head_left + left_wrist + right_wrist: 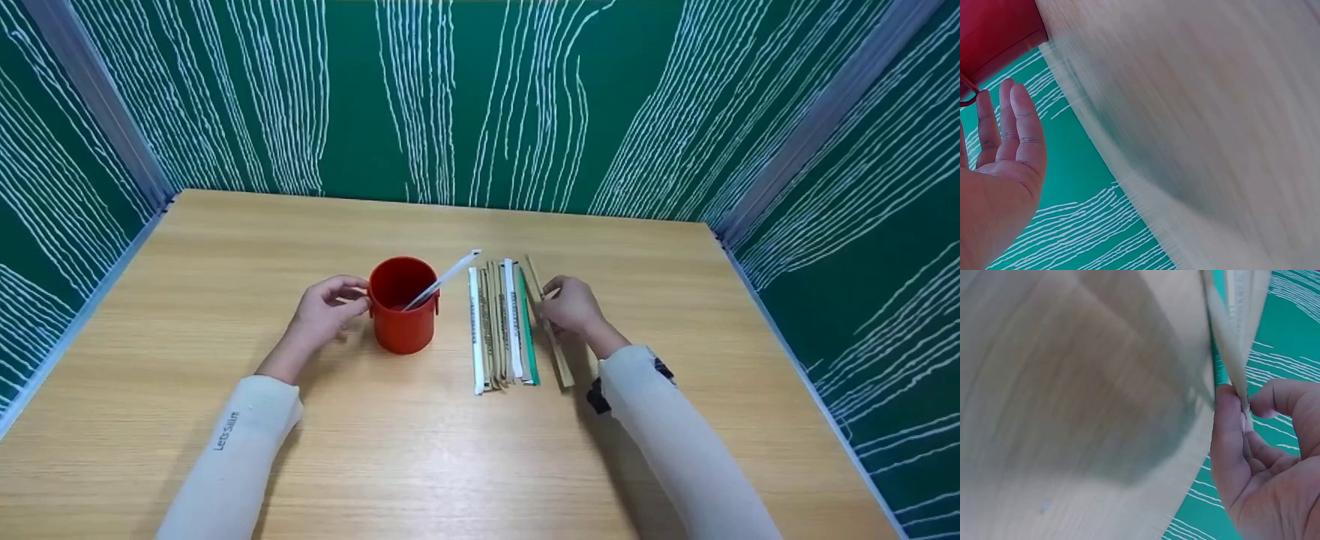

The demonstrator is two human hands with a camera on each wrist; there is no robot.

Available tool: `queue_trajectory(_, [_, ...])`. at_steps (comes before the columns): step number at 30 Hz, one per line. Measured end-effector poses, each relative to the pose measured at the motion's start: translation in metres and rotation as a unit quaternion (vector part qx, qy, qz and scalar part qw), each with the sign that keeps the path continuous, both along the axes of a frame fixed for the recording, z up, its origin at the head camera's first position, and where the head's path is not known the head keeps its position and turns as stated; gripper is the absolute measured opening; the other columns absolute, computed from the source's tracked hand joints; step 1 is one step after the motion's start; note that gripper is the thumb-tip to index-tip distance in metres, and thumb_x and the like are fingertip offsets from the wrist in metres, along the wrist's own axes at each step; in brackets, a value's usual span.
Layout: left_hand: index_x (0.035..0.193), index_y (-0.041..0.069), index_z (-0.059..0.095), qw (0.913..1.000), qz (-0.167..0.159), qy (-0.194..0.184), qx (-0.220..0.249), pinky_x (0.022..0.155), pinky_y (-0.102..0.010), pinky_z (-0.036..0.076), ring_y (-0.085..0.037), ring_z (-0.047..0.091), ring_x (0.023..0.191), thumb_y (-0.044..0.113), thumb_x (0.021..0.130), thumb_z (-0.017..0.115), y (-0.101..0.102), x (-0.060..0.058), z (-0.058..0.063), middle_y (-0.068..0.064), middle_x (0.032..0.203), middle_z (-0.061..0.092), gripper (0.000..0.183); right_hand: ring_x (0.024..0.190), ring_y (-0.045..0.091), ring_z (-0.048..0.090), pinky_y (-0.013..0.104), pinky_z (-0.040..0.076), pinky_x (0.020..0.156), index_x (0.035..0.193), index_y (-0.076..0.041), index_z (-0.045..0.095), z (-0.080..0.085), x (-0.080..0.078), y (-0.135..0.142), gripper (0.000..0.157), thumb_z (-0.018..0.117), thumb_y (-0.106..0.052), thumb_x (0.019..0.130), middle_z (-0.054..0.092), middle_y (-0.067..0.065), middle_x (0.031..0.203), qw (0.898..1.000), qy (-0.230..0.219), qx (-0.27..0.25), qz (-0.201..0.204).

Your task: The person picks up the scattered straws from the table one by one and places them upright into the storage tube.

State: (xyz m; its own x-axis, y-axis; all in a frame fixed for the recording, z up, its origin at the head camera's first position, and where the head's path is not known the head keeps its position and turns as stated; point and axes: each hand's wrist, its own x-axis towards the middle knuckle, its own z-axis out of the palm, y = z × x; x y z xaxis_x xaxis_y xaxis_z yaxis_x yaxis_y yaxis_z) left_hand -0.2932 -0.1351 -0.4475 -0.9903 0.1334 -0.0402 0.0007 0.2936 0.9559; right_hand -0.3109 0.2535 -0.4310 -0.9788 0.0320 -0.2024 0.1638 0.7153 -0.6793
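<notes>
My left hand [322, 315] is at the left side of a red cup [405, 330], its fingers straight and the fingertips by the cup's thin handle [968, 95]. Leaning out of the cup to the right is a white wrapped straw [450, 276]. My right hand [574, 306] pinches a brown paper-wrapped straw [559, 356] between thumb and fingers, seen also in the right wrist view as a brown straw [1230, 349]. To its left lies a row of several wrapped straws [493, 322], brown and white, with a green straw [527, 330] at the right end.
The wooden table [405, 465] carries the cup and the row near its middle. Green walls [352, 97] with white wavy lines stand behind it and on both sides. A dark strap [598, 396] is at the right sleeve's cuff.
</notes>
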Motion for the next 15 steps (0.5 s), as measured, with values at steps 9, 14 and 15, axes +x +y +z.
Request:
queue_trajectory(9, [0.120, 0.015, 0.062, 1.0000, 0.001, 0.005, -0.001, 0.071, -0.039, 0.057, -0.021, 0.060, 0.099, 0.025, 0.090, 0.068, -0.001, -0.001, 0.000, -0.010, 0.119, 0.063, 0.032, 0.063, 0.018, 0.054, 0.036, 0.055, 0.051, 0.112, -0.004, 0.050, 0.026, 0.003, -0.010, 0.023, 0.051, -0.018, 0.094, 0.050, 0.010, 0.087, 0.993, 0.032, -0.112, -0.016])
queue_trajectory(14, [0.120, 0.015, 0.062, 1.0000, -0.002, 0.001, -0.001, 0.072, -0.038, 0.055, -0.021, 0.060, 0.098, 0.026, 0.090, 0.067, 0.000, 0.000, 0.000, -0.010, 0.119, 0.063, 0.032, 0.068, 0.020, 0.056, 0.041, 0.058, 0.055, 0.109, -0.004, 0.052, 0.039, 0.005, -0.017, 0.022, 0.048, -0.019, 0.095, 0.051, 0.010, 0.086, 0.986, 0.068, -0.148, -0.026])
queue_trajectory(15, [0.120, 0.015, 0.062, 1.0000, -0.003, 0.001, -0.002, 0.073, -0.038, 0.055, -0.020, 0.059, 0.098, 0.026, 0.091, 0.067, -0.001, 0.000, 0.001, -0.010, 0.119, 0.063, 0.032, 0.068, 0.020, 0.057, 0.041, 0.058, 0.056, 0.108, -0.004, 0.053, 0.041, 0.005, -0.019, 0.021, 0.048, -0.020, 0.095, 0.052, 0.010, 0.086, 0.985, 0.076, -0.155, -0.027])
